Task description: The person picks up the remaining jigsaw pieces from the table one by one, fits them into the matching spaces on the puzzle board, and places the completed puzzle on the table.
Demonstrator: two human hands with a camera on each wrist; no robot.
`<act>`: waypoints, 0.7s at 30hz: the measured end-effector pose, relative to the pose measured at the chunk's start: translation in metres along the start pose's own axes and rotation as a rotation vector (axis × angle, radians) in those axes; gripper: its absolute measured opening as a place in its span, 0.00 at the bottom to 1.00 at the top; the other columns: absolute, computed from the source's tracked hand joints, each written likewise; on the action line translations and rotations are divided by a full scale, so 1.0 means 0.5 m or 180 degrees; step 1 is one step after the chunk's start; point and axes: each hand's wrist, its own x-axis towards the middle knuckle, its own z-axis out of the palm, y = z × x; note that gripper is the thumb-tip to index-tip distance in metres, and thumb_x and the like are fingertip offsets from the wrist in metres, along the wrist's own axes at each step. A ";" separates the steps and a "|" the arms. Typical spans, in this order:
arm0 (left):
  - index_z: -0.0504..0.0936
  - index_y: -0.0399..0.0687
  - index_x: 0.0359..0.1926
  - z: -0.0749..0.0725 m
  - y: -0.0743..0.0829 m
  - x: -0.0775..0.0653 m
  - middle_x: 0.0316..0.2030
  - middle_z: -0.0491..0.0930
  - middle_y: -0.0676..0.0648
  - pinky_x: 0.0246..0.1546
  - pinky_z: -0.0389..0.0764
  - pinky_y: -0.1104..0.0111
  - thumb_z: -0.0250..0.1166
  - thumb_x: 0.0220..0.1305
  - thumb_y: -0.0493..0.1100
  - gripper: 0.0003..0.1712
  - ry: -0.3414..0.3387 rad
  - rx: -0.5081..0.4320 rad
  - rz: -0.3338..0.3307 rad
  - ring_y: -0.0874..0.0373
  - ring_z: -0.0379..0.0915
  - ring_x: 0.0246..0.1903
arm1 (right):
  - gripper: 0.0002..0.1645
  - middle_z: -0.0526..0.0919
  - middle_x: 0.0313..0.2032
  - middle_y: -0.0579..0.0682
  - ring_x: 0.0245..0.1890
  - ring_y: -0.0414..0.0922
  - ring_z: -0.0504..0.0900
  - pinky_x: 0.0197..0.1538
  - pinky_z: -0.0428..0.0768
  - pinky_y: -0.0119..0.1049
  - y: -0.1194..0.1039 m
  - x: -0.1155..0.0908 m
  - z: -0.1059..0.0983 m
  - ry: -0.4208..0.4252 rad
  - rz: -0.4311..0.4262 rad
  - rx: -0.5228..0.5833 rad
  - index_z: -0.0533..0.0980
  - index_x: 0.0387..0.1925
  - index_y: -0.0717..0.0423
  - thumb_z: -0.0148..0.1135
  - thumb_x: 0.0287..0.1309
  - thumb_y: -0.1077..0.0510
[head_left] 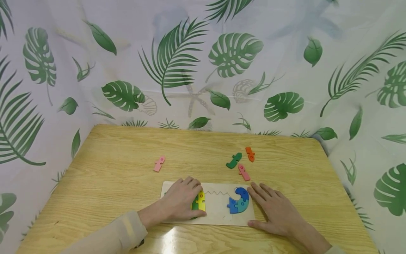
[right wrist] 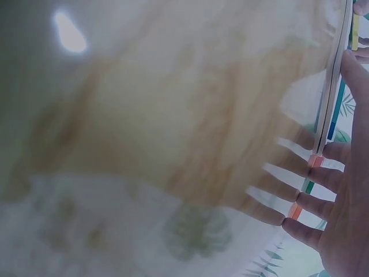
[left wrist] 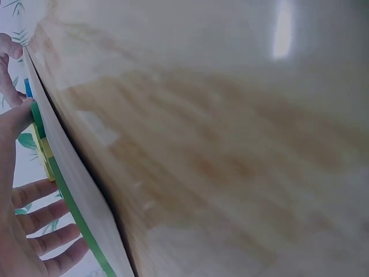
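Observation:
A pale wooden puzzle board [head_left: 217, 211] lies near the table's front. My left hand [head_left: 180, 199] spreads over its left part, touching the pieces there; a yellow piece [head_left: 202, 203] and part of a green piece [head_left: 194, 204] show beside the thumb. In the left wrist view, the fingers [left wrist: 49, 208] are apart and fairly straight, fingertips at the board's surface. At the right end of the board, a blue curved piece [head_left: 242, 192], a teal piece [head_left: 243, 205] and another blue piece [head_left: 234, 206] sit joined. My right hand [head_left: 279, 211] rests at the board's right edge, fingers extended, holding nothing.
Behind the board lie loose pieces: a pink one [head_left: 159, 164] to the left, and a green one [head_left: 234, 161], an orange one [head_left: 250, 154] and another pink one [head_left: 244, 173] to the right. A leaf-printed curtain [head_left: 190, 70] surrounds the wooden table [head_left: 127, 151].

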 end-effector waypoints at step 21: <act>0.80 0.54 0.63 0.005 -0.005 0.001 0.63 0.79 0.49 0.55 0.82 0.59 0.56 0.64 0.82 0.45 0.0002 0.0096 0.0078 0.52 0.76 0.62 | 0.63 0.64 0.81 0.52 0.78 0.62 0.68 0.70 0.75 0.65 0.000 -0.001 0.002 -0.0002 0.0010 -0.0012 0.62 0.81 0.47 0.50 0.58 0.12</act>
